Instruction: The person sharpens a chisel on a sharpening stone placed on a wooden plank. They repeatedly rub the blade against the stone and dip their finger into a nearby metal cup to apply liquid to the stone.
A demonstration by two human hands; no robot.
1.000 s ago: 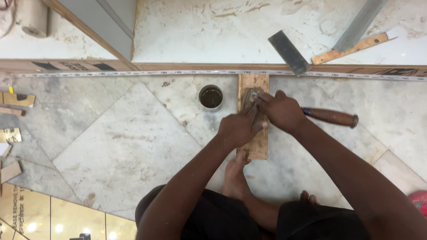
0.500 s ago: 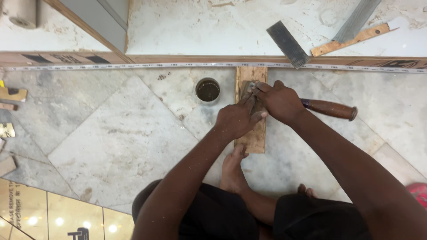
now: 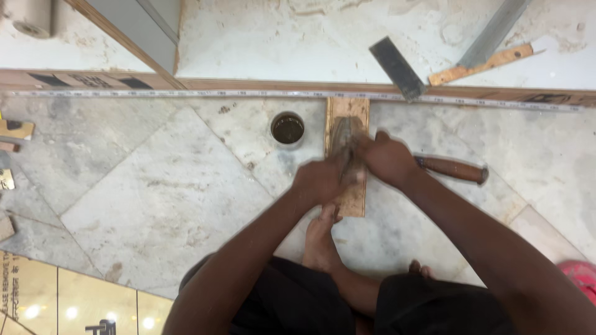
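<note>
Marble floor (image 3: 155,186), grey-white, diagonal seams, dusty. Far left: small wood offcuts (image 3: 15,131) at the edge, and a yellow glossy panel (image 3: 62,298) at bottom left. Along the top runs a long steel rule (image 3: 186,94) w/ a wooden strip (image 3: 248,84) just behind it.

Centre-left: small round tin (image 3: 288,129) w/ dark liquid, standing upright just beside the wooden block (image 3: 349,161). Block lies lengthwise away from the person, far end touching the rule, near end by a bare foot (image 3: 321,239).

Left hand (image 3: 323,183) rests on the block's near half, fingers curled & pressed down onto a dark blade-like tool (image 3: 345,139) lying on the block. Blurred, so can't tell the exact pinch. Right hand (image 3: 388,160) is closed around the same tool from the right side, knuckles up, fingers pressed together over it.

Right of that hand: brown wooden handle (image 3: 452,169) lying on the marble, sticking out past the wrist; whether it joins the tool can't be told.

Upper right: dark flat blade (image 3: 397,67) angled across the strip, plus a try square w/ wooden stock (image 3: 481,63) & metal arm on the pale slab (image 3: 279,37). Bottom right corner: pink thing (image 3: 580,276).
</note>
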